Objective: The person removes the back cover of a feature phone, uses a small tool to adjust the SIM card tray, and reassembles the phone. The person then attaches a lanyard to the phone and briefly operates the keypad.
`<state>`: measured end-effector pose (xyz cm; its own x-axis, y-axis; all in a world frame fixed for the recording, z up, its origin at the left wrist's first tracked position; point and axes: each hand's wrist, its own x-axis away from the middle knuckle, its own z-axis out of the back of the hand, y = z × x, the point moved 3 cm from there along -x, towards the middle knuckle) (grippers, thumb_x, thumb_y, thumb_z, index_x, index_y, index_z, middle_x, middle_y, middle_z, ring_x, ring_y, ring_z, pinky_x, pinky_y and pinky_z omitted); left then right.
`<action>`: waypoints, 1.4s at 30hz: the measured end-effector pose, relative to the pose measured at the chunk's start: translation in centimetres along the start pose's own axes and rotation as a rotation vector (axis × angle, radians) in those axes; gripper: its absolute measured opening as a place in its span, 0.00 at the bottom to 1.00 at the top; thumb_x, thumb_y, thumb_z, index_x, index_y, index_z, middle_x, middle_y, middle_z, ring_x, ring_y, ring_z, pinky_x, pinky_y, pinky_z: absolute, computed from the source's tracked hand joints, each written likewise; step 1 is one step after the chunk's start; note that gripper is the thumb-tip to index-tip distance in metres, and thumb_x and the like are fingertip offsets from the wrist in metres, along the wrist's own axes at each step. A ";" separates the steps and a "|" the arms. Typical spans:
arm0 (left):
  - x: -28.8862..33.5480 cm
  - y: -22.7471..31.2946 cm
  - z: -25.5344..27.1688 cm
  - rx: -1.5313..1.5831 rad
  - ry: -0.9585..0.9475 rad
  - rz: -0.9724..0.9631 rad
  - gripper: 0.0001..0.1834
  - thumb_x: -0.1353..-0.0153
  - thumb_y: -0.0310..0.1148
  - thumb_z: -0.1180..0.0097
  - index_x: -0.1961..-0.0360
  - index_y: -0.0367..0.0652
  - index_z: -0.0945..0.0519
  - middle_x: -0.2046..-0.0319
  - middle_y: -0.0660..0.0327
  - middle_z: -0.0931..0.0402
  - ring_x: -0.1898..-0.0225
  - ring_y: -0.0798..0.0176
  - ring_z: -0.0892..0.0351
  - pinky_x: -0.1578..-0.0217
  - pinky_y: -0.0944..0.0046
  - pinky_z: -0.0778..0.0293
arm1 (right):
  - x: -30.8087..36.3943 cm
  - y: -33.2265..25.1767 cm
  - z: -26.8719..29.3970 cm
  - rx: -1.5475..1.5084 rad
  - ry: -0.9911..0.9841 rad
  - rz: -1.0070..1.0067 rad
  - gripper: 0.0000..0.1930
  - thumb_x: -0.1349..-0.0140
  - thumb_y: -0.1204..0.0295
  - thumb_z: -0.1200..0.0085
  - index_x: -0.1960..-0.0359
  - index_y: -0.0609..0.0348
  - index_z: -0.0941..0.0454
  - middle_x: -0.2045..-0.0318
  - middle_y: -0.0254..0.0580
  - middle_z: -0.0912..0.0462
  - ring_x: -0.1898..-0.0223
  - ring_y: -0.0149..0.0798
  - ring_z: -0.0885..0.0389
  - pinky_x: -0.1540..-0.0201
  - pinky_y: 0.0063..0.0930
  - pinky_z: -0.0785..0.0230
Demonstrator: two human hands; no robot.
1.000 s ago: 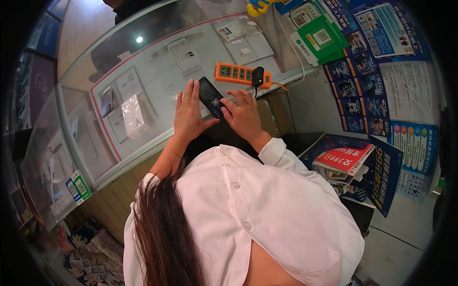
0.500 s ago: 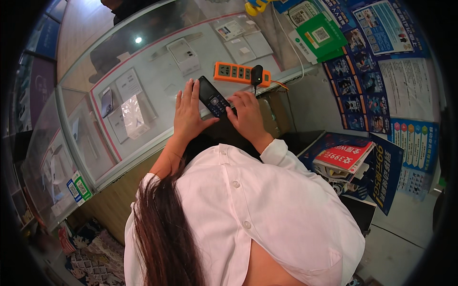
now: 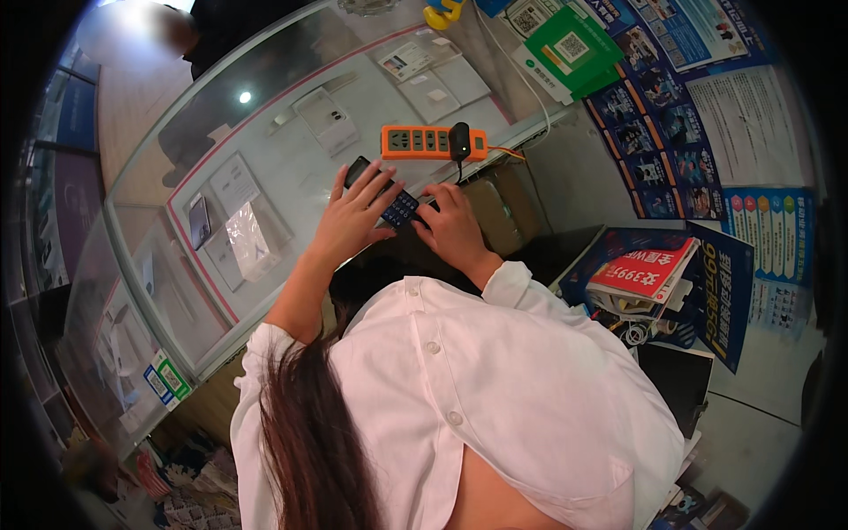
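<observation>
Our left hand point(image 3: 352, 217) spread, part-hiding a keypad phone point(image 3: 400, 210), right hand point(image 3: 454, 229) curled, grip unclear, orange power strip point(image 3: 418, 142) beyond

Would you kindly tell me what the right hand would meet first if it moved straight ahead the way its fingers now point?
The right hand would most likely meet the black keypad phone first, at its keypad end; whether the two touch is unclear.

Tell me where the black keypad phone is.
In the head view, the black keypad phone is slightly above-left of centre, partly under the left hand, beside the right hand, below the orange rectangular power strip.
</observation>
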<state>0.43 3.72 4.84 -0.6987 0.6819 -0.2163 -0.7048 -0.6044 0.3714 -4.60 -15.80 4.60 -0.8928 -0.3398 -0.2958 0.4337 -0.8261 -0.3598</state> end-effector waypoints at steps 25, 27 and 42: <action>-1.4 -5.5 -2.9 -0.178 -0.089 -0.172 0.46 0.52 0.45 0.27 0.33 0.41 0.31 0.37 0.50 0.31 0.35 0.43 0.36 0.33 0.42 0.45 | 15.5 -6.7 0.3 -0.215 0.278 -0.588 0.20 0.37 0.73 0.42 0.42 0.55 0.27 0.63 0.46 0.18 0.58 0.53 0.19 0.53 0.45 0.26; -0.2 -5.3 -2.2 -0.029 0.017 -0.197 0.40 0.42 0.44 0.33 0.31 0.39 0.33 0.39 0.47 0.29 0.37 0.39 0.34 0.34 0.43 0.43 | 19.0 -10.4 1.2 -0.136 0.234 -0.678 0.18 0.34 0.69 0.45 0.43 0.56 0.26 0.66 0.50 0.18 0.62 0.55 0.18 0.57 0.47 0.25; 10.7 23.2 -6.9 1.711 -0.786 0.579 0.39 0.26 0.66 0.63 0.43 0.36 0.27 0.59 0.56 0.22 0.59 0.56 0.22 0.56 0.55 0.22 | 55.2 -21.3 -5.1 -0.232 0.046 -1.664 0.11 0.34 0.66 0.49 0.57 0.59 0.21 0.65 0.56 0.15 0.60 0.62 0.16 0.55 0.52 0.25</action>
<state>-24.29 -5.86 4.90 -0.2236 0.8739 0.4317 0.7217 -0.1492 0.6759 -62.51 -14.65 -8.57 -0.3646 0.7908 0.4917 -0.9017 -0.1680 -0.3984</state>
